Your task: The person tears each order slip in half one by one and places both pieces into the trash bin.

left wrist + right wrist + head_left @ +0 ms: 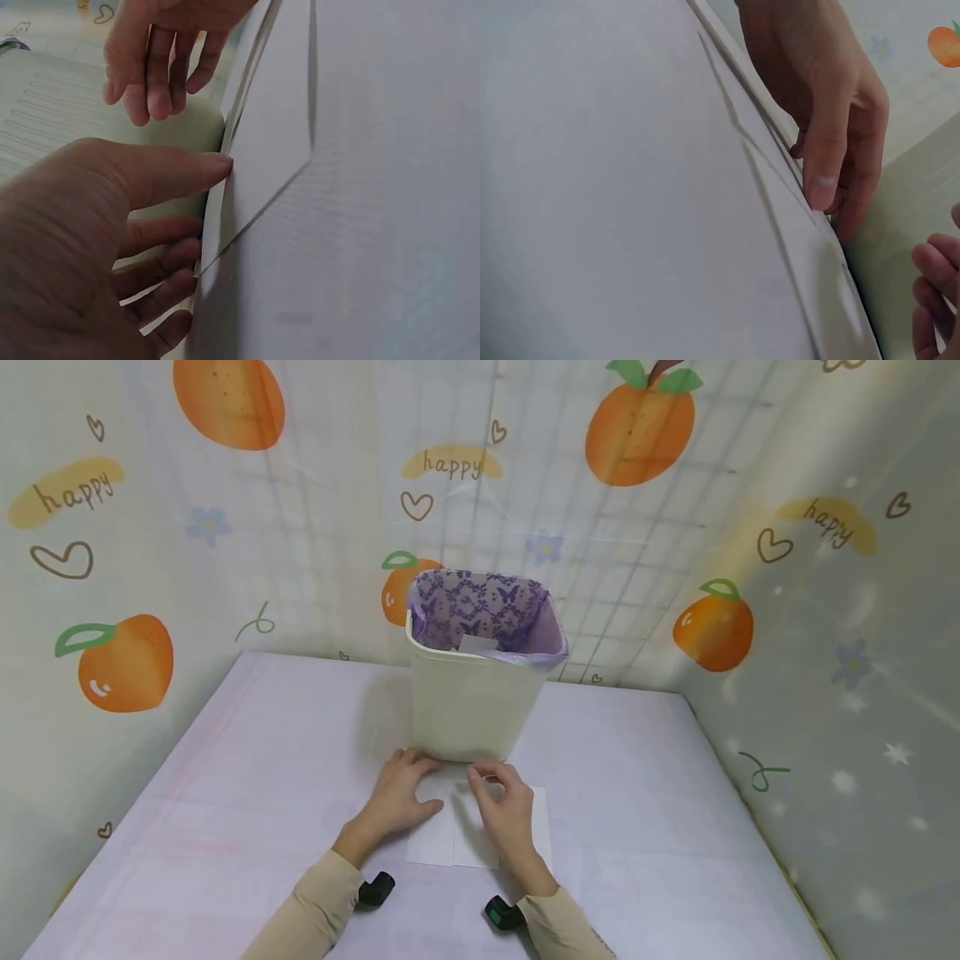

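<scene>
White paper [430, 850] lies flat in front of the bin, with thin lines dividing it into panels in the head view. My left hand [401, 797] rests at its left side with the fingers spread; in the left wrist view the thumb [214, 166] presses on the paper's edge and the other fingers lie beyond it. Over the right part of the paper hovers my right hand [506, 806], fingers loosely bent downward and holding nothing. The left wrist view shows those fingers [159, 101] apart from the paper.
A cream bin [476, 702] stands just beyond both hands. Its purple patterned liner [480, 602] holds some white scraps [478, 644]. The pale tablecloth [247, 793] spreads around the paper. A curtain [330, 552] printed with oranges hangs behind.
</scene>
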Available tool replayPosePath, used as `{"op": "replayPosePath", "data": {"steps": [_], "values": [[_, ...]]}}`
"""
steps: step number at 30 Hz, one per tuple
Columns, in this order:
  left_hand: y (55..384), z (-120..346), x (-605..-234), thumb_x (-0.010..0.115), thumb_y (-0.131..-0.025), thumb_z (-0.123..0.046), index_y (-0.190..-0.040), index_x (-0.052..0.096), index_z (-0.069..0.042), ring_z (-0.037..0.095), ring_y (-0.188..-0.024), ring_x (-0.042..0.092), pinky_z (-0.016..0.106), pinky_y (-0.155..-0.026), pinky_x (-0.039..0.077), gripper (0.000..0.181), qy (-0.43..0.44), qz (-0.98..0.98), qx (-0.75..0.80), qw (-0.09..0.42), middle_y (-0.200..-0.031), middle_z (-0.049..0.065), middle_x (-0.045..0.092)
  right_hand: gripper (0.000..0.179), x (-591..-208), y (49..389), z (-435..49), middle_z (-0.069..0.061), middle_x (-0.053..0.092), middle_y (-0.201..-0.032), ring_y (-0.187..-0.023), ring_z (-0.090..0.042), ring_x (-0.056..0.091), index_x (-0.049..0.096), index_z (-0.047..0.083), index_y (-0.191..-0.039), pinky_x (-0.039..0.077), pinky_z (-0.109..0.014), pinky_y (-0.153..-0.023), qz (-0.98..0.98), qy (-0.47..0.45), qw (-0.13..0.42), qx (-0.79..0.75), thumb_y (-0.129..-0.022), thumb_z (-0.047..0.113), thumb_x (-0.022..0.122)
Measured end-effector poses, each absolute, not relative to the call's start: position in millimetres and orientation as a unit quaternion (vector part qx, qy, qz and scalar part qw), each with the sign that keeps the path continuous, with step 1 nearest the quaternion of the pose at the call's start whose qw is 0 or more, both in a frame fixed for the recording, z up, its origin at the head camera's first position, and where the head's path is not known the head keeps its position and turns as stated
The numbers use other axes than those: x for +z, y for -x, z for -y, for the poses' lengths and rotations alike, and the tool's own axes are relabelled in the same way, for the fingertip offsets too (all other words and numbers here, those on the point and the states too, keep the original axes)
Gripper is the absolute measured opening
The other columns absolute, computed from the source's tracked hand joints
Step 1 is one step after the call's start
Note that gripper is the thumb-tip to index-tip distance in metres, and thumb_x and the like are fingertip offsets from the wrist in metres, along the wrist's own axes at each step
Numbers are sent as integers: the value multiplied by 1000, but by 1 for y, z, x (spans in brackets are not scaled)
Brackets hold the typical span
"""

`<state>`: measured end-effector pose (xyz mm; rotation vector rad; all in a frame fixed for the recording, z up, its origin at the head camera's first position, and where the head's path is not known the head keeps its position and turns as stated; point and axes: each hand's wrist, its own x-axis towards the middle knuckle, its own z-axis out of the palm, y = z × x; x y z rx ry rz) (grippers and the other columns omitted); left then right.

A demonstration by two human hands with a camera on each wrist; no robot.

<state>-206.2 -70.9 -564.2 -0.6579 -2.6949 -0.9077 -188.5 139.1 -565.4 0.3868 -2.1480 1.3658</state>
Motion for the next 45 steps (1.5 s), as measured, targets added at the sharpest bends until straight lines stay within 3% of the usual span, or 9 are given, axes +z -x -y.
{"op": "replayPosePath", "data": {"steps": [6, 10, 14, 17, 21, 28, 32, 37, 45], "values": [[204, 71, -558, 90, -77, -18, -118, 73, -5, 19, -90, 48, 36, -83, 40, 46, 214, 907, -357, 60, -93, 5, 64, 5, -565, 189, -138, 0, 78, -97, -94, -19, 72, 79, 13, -101, 59, -37, -85, 800, -145, 275, 513, -97, 17, 78], [205, 72, -559, 89, -77, -14, -103, 76, -9, 15, -82, 50, 33, -78, 40, 29, 213, 900, -377, 40, -82, 1, 66, 5, -566, 190, -138, 1, 78, -98, -95, -19, 72, 79, 14, -101, 59, -38, -85, 802, -144, 267, 514, -97, 17, 78], [207, 74, -561, 83, -76, -11, -96, 75, -8, 17, -85, 57, 36, -80, 46, 21, 235, 896, -374, 41, -86, 2, 71, 5, -567, 189, -138, 1, 77, -98, -95, -19, 72, 79, 14, -101, 61, -37, -83, 797, -144, 269, 522, -96, 16, 79], [208, 76, -561, 77, -75, -6, -94, 73, -8, 15, -81, 56, 33, -76, 47, 19, 244, 887, -391, 30, -86, -1, 68, 6, -553, 180, -135, -6, 77, -98, -94, -25, 72, 78, 8, -101, 62, -38, -80, 791, -138, 266, 533, -95, 9, 79], [209, 78, -558, 73, -79, -3, -91, 70, -11, 12, -76, 53, 28, -70, 46, 14, 231, 872, -432, 7, -82, -3, 64, 8, -531, 168, -130, -16, 75, -98, -94, -35, 71, 77, -2, -100, 63, -41, -76, 782, -143, 257, 549, -92, -2, 78], [211, 80, -556, 72, -80, -6, -93, 71, -12, 12, -79, 56, 28, -73, 47, 15, 182, 861, -475, 11, -90, -1, 71, 11, -534, 173, -131, -18, 75, -100, -98, -36, 70, 76, -4, -104, 63, -41, -78, 781, -155, 244, 554, -92, -3, 77], [212, 78, -556, 75, -86, -12, -101, 74, -12, 11, -79, 57, 27, -72, 47, 15, 165, 849, -503, 8, -89, -2, 70, 14, -547, 182, -134, -16, 77, -102, -98, -34, 72, 76, -2, -106, 63, -42, -79, 784, -162, 242, 548, -92, -2, 77], [212, 79, -557, 78, -95, -22, -119, 74, -6, 15, -84, 62, 28, -74, 52, 29, 135, 804, -579, -4, -97, 4, 72, 17, -557, 189, -138, -10, 79, -106, -96, -30, 75, 77, 3, -111, 64, -38, -81, 781, -186, 230, 550, -94, 4, 78], [210, 84, -563, 79, -95, -21, -124, 72, -7, 22, -100, 68, 31, -80, 58, 33, 63, 709, -702, -15, -116, 11, 73, 10, -564, 186, -138, -2, 79, -102, -93, -19, 75, 78, 9, -106, 63, -37, -83, 793, -201, 184, 545, -96, 12, 79]]}}
